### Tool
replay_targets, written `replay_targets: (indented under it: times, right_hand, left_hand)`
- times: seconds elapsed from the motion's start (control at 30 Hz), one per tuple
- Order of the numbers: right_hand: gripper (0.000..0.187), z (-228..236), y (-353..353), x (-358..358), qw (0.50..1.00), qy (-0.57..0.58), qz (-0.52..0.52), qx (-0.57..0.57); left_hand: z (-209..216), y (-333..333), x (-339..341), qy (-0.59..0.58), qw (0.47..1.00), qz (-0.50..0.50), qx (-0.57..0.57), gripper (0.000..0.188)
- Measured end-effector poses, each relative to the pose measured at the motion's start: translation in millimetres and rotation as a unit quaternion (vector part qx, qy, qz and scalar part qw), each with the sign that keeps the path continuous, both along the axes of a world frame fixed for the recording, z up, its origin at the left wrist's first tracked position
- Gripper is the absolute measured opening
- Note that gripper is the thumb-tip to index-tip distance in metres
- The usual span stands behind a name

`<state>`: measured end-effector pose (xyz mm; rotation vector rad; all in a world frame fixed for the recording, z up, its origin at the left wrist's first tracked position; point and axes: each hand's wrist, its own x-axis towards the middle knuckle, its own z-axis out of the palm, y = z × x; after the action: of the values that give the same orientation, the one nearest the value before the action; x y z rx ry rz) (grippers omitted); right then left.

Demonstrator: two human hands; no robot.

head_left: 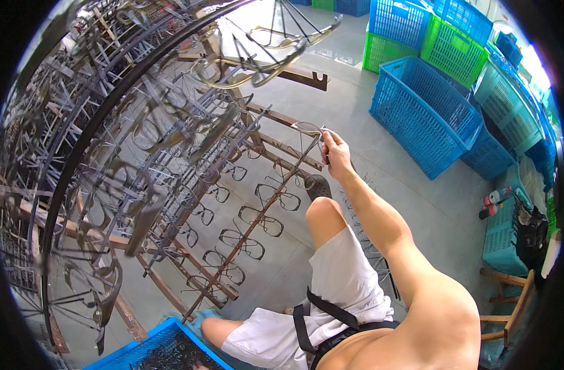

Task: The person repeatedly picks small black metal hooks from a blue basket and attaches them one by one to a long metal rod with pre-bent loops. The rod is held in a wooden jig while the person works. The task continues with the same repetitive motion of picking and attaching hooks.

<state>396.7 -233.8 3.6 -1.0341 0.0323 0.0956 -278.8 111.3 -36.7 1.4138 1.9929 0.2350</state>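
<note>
My right hand (pixel 336 155) reaches forward with closed fingers on an eyeglass frame (pixel 308 128), by the far end of a thin brown rod (pixel 257 223). Several dark eyeglass frames (pixel 263 222) hang along this rod in a row. At the bottom, a blue basket (pixel 123 356) holds many small dark pieces (pixel 174 357). A skin-coloured patch at the lower edge, over those pieces, appears to be part of my left hand (pixel 199 366); its fingers are cut off by the picture.
A large rack (pixel 78 157) crowded with eyeglass frames fills the left side. Brown metal bars (pixel 288 147) stand behind the rod. Blue crates (pixel 411 117) and green crates (pixel 456 50) are stacked at the far right. A wooden stool (pixel 517 308) stands at the right.
</note>
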Motion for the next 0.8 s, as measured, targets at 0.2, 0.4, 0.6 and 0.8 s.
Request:
replay_targets:
  times: [0.2, 0.4, 0.6, 0.8]
  right_hand:
    - [0.018, -4, 5, 7, 0.996, 0.019, 0.082, 0.028]
    - [0.018, 1, 13, -1, 0.997, 0.024, 0.074, 0.028]
    - [0.019, -1, 13, 0, 0.996, -0.019, 0.08, 0.015]
    - [0.022, -1, 28, -18, 0.969, -0.132, 0.044, -0.202]
  left_hand:
    - [137, -71, 86, -0.283, 0.952, 0.049, 0.104, 0.03]
    - [182, -106, 158, -0.353, 0.917, 0.165, 0.089, 0.045]
    - [173, -124, 167, -0.569, 0.816, 0.031, -0.097, 0.026]
    - [181, -160, 209, -0.588, 0.786, 0.095, -0.166, 0.022]
